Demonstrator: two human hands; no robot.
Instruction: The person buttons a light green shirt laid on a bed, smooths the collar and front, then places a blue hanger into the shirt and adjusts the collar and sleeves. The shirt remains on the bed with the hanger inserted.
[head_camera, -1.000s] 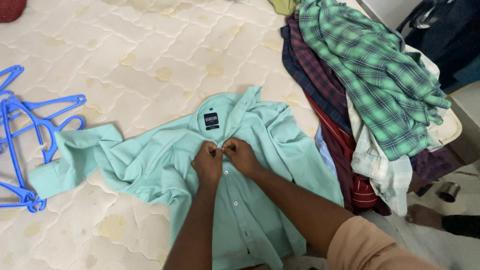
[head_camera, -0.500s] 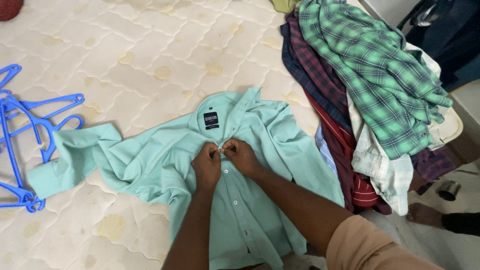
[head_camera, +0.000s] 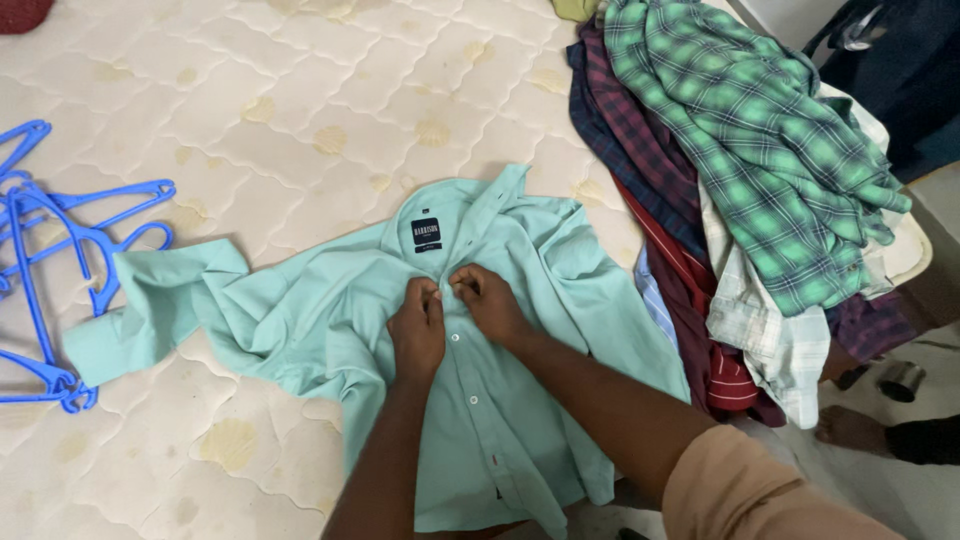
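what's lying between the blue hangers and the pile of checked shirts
The mint green shirt lies spread on the mattress between the blue hangers and the shirt pile, seen in the head view.

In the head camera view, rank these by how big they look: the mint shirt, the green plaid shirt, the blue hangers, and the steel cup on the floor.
1. mint shirt
2. green plaid shirt, bunched up, so less sure
3. blue hangers, partly cut off by the frame edge
4. steel cup, farther from the camera, yet clearly smallest

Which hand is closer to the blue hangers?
Left. The left hand rests on the mint green shirt, on the side toward the blue hangers; the right hand lies just beyond it, farther away.
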